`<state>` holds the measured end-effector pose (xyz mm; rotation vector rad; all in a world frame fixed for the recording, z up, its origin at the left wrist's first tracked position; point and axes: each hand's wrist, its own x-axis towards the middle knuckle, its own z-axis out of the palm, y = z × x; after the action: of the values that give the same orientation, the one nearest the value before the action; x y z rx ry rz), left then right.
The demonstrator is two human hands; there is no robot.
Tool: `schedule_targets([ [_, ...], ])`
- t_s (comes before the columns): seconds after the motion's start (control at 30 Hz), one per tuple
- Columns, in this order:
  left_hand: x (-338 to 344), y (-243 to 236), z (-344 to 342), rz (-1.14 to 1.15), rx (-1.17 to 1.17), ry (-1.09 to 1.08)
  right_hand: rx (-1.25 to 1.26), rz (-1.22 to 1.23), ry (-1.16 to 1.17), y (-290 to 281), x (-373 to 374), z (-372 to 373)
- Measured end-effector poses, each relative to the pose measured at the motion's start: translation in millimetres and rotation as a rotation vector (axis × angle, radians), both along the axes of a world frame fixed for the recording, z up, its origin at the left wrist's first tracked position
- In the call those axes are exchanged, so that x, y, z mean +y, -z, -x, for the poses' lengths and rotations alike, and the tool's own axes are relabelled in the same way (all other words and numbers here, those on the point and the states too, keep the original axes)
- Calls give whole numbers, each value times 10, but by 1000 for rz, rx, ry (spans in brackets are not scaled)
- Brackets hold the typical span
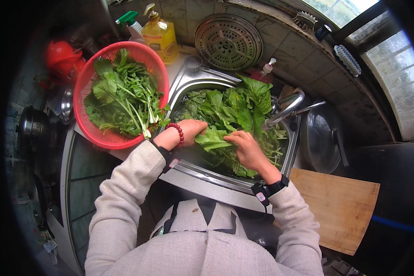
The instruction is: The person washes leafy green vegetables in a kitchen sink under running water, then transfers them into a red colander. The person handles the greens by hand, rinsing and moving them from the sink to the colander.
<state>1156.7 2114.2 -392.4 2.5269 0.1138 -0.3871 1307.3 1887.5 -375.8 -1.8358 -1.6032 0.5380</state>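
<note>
Over the near part of a steel sink, both my hands are closed on one green leaf. My left hand, with a red bead bracelet above it, pinches the leaf's left end. The right side of the same leaf is between the fingers of my right hand. Behind and beneath them, a heap of leafy greens fills the sink, with stems lying toward the right. At the left of the sink stands a red plastic colander holding more greens with pale stems.
A tap reaches over the sink from the right. Beyond it a glass lid leans near the wall, and a wooden cutting board lies front right. A yellow soap bottle and a round perforated steamer plate stand at the back.
</note>
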Motion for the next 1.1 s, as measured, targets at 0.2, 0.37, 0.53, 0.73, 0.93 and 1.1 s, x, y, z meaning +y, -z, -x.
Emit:
schedule_targets([
  [0.2, -332, 299, 44, -242, 373, 64, -263, 252, -108, 530, -98, 154],
  [0.37, -546, 739, -58, -316, 576, 236, -532, 527, -261, 976, -105, 238],
  [0.53, -627, 1115, -132, -244, 678, -68, -507, 756, -271, 1249, 11, 213],
  [0.73, -434, 1555, -321, -152, 751, 36, -507, 526, -154, 1627, -15, 201],
  [0.93, -337, 1339, -263, -219, 416, -53, -182, 340, -79, 1295, -62, 85],
  [1.1, -200, 712, -150, -97, 290, 7, 122, 218, -81, 552, -55, -81],
])
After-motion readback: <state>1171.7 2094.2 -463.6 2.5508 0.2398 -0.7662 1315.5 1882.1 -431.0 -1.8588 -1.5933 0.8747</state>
